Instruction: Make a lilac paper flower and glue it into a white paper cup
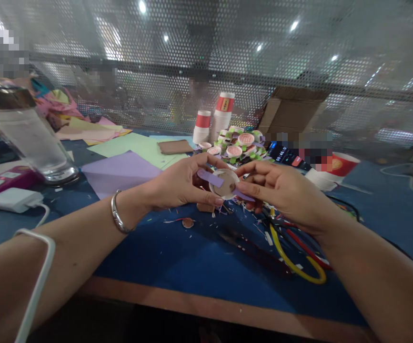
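Note:
My left hand grips the rim of a shallow round white paper-cup bottom between thumb and fingers. A purple paper strip lies over its left edge. On the cup bottom's right side, my right hand pinches a second purple strip between thumb and fingertips. The cup bottom is held above the blue table, its brownish inside facing me. Behind the hands lies a heap of similar cup bottoms with green and purple paper tabs.
Scissors with yellow handles and a dark red-handled tool lie below my right hand among paper scraps. Purple paper, stacked paper cups, a phone and a cardboard box lie beyond. A glass bottle stands left.

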Action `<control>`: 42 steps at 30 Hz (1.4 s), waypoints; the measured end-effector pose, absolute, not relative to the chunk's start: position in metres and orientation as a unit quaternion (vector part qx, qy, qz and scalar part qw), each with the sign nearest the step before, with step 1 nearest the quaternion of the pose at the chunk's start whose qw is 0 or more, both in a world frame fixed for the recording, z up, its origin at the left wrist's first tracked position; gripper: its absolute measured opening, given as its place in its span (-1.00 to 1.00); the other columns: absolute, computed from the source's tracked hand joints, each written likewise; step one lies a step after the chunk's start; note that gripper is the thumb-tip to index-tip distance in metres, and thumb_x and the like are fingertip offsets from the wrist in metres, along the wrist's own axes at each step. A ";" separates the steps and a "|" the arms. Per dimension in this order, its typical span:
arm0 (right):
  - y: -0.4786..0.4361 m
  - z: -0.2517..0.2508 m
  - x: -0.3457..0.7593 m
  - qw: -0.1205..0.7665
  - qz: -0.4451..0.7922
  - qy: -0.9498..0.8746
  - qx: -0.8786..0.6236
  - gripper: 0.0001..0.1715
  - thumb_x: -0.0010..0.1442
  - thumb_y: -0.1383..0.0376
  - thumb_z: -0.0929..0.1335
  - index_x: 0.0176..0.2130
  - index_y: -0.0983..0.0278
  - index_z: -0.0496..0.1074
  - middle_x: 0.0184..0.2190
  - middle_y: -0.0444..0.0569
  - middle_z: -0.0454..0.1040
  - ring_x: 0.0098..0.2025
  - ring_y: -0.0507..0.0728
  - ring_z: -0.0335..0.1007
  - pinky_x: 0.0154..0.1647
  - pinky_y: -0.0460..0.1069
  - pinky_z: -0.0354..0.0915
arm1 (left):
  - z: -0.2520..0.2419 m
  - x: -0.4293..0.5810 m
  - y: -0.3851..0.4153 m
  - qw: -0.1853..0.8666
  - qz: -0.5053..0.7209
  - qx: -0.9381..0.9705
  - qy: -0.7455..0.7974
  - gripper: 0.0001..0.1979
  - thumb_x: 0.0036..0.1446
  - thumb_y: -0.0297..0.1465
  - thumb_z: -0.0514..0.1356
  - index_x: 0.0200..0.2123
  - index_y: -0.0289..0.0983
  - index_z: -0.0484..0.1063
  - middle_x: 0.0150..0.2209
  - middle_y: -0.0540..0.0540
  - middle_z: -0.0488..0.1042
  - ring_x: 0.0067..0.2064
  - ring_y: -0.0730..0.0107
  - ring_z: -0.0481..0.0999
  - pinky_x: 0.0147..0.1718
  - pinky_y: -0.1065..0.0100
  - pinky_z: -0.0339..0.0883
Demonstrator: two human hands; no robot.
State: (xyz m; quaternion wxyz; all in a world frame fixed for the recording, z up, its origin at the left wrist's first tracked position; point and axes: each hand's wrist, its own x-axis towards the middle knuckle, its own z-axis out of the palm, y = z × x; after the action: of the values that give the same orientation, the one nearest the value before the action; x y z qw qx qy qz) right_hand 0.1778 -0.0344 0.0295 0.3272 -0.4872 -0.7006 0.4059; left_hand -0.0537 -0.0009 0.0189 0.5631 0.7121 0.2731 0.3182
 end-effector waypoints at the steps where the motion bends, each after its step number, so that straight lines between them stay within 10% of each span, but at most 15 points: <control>1: -0.035 0.030 0.178 0.328 0.409 -0.698 -0.488 -0.52 0.16 -0.03 0.49 -0.07 0.21 0.43 -0.46 -0.11 0.51 -0.50 0.03 0.40 -0.52 -0.06 0.38 | 0.020 -0.054 0.000 0.551 0.328 0.717 0.274 -0.40 -0.07 -0.50 0.46 0.04 -0.28 0.33 -0.21 -0.06 0.53 -0.28 0.35 0.59 -0.29 0.27 0.48; 42: -0.035 0.030 0.172 0.330 0.428 -0.685 -0.489 -0.45 0.10 -0.02 0.52 -0.08 0.25 0.42 -0.49 -0.13 0.49 -0.52 0.02 0.34 -0.54 -0.05 0.36 | 0.015 -0.054 -0.003 0.546 0.295 0.741 0.258 -0.39 -0.01 -0.42 0.46 0.10 -0.19 0.34 -0.17 -0.05 0.53 -0.21 0.35 0.57 -0.17 0.26 0.48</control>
State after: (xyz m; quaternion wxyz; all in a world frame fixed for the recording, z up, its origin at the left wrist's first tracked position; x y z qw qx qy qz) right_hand 0.1723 -0.0352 0.0305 0.3299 -0.4885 -0.6852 0.4278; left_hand -0.0544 -0.0035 0.0152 0.5459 0.7408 0.2576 0.2947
